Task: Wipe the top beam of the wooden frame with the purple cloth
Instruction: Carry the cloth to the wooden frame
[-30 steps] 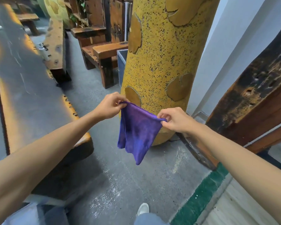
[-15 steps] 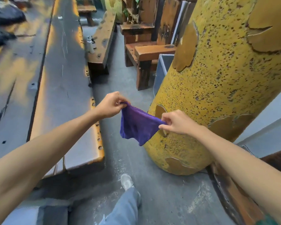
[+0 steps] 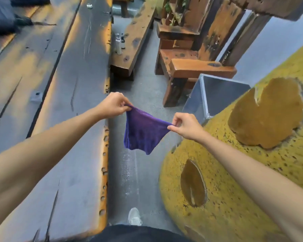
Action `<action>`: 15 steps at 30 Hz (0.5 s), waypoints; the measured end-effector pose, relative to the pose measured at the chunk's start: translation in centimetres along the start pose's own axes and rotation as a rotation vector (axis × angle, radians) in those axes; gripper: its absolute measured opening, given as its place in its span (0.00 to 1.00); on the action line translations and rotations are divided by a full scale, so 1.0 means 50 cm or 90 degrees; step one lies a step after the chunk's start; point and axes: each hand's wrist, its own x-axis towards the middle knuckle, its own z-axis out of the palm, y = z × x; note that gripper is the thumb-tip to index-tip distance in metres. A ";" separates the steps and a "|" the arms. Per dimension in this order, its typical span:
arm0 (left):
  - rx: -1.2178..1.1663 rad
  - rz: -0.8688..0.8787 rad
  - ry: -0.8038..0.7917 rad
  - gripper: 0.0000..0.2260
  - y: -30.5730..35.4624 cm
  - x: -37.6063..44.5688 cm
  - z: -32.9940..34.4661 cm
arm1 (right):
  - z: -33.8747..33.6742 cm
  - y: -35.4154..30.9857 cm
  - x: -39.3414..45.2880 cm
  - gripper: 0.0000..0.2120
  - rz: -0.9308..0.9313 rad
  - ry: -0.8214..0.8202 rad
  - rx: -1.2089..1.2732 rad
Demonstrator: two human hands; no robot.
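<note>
The purple cloth (image 3: 143,131) hangs in the air over the grey floor, stretched between both hands. My left hand (image 3: 112,105) pinches its upper left corner. My right hand (image 3: 184,125) pinches its upper right corner, slightly lower. A dark wooden frame with a thick top beam (image 3: 269,6) stands at the upper right, well beyond the hands.
A long dark wooden table (image 3: 63,105) runs along the left. A large yellow speckled vessel (image 3: 252,172) fills the right. A metal bin (image 3: 217,95), a wooden chair (image 3: 191,67) and a bench (image 3: 133,42) with two bottles (image 3: 119,43) stand ahead. A narrow floor aisle (image 3: 138,172) runs between.
The view has swung left and forward along the aisle. Both hands still hold the cloth by its corners, now spread a little wider apart.
</note>
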 end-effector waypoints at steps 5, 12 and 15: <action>0.007 -0.013 0.040 0.08 -0.068 0.126 -0.043 | -0.025 -0.006 0.179 0.11 -0.035 0.013 -0.029; 0.007 -0.078 0.126 0.09 -0.181 0.328 -0.058 | -0.052 0.019 0.447 0.10 -0.044 0.009 -0.118; -0.021 -0.115 0.157 0.08 -0.238 0.432 -0.065 | -0.064 0.054 0.580 0.11 -0.034 0.021 -0.083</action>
